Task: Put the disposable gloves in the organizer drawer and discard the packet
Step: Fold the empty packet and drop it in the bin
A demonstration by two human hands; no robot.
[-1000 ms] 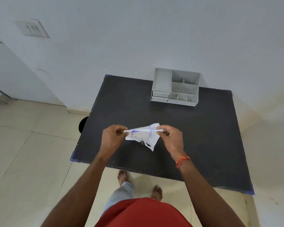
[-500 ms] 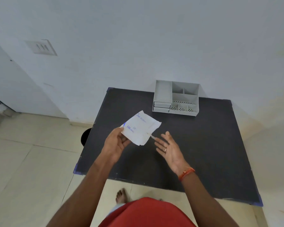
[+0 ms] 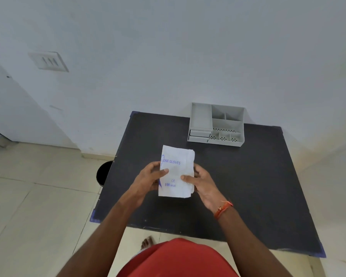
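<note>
A white glove packet (image 3: 177, 170) with blue print is held flat and upright above the black table (image 3: 248, 176). My left hand (image 3: 150, 177) grips its left edge with the thumb on the front. My right hand (image 3: 202, 181) grips its right edge the same way. The grey organizer (image 3: 217, 124) stands at the table's far edge against the wall, beyond the packet. Its two small drawers (image 3: 199, 134) at the lower left look closed. No loose gloves are visible.
A black bin (image 3: 104, 172) stands on the tiled floor beside the table's left edge, partly hidden by it. A white wall rises right behind the table. My bare foot (image 3: 147, 241) shows below the near edge.
The packet was stretched crumpled between both hands, then held by the left hand alone with the right hand open. Now both hands hold it flat, print facing me.
</note>
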